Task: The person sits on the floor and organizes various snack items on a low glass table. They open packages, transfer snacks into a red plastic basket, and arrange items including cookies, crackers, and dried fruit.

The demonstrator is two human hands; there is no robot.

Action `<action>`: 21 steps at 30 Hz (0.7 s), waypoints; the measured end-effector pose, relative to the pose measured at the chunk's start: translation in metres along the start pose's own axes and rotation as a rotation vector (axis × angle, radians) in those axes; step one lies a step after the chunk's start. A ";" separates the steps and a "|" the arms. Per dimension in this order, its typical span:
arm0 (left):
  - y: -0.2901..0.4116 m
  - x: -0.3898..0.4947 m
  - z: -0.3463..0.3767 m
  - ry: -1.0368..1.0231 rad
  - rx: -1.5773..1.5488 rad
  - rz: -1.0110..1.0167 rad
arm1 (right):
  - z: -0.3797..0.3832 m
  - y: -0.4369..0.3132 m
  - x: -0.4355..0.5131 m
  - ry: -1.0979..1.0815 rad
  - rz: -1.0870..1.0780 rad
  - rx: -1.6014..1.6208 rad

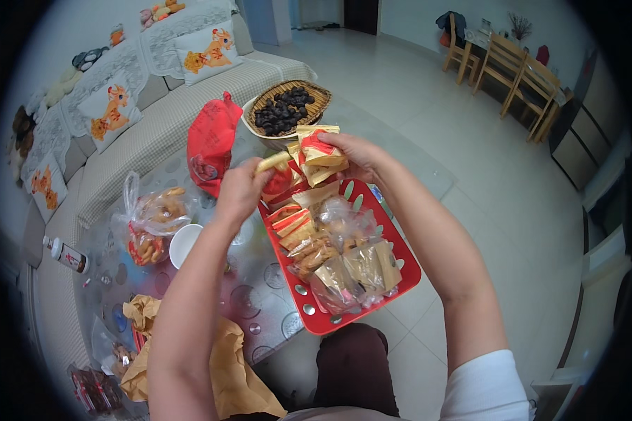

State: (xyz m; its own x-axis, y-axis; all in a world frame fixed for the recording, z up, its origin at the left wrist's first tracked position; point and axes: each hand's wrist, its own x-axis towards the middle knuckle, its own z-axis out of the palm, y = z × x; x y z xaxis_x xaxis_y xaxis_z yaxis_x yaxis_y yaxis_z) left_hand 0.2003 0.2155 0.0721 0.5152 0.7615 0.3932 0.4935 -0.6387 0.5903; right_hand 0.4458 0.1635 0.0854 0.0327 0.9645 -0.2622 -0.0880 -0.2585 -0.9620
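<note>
My left hand (242,189) grips a gold-and-red snack packet (275,162) over the far end of a red plastic basket (412,268). Beside it, my right hand (355,155) is closed on gold-and-red wrapped snacks (318,152). Packaged pastries fill much of the basket, with red-and-orange packets (295,226) on the left, clear bags (342,216) in the middle and beige packets (371,266) at the near end. The basket sits at the right edge of a patterned, covered table (247,300).
A wicker tray of dark dried food (282,113) rests on a bowl at the far end. Left are a red bag (213,144), tied bags of twisted snacks (160,210), a white bowl (184,244), brown paper (231,368) and a bottle (66,254). A sofa (126,168) runs alongside.
</note>
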 end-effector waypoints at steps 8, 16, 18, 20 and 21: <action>-0.008 0.021 -0.011 -0.434 -0.285 -0.490 | -0.003 -0.003 -0.017 0.009 0.056 0.038; -0.012 -0.009 0.011 -0.052 0.281 -0.006 | 0.005 0.002 -0.014 -0.059 0.017 0.079; -0.008 -0.025 0.022 -0.139 0.319 0.106 | 0.010 0.002 -0.010 -0.100 -0.007 0.082; -0.001 -0.027 0.027 -0.234 0.457 0.023 | 0.015 0.003 -0.007 -0.084 -0.010 0.083; 0.004 -0.028 0.027 -0.280 0.524 -0.021 | 0.017 0.003 -0.006 -0.077 -0.010 0.081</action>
State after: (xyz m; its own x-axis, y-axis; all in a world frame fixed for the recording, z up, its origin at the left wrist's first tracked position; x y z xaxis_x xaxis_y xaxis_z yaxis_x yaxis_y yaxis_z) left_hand 0.2068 0.1886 0.0449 0.6316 0.7620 0.1427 0.7490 -0.6473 0.1412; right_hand 0.4282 0.1576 0.0857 -0.0424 0.9691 -0.2432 -0.1684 -0.2468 -0.9543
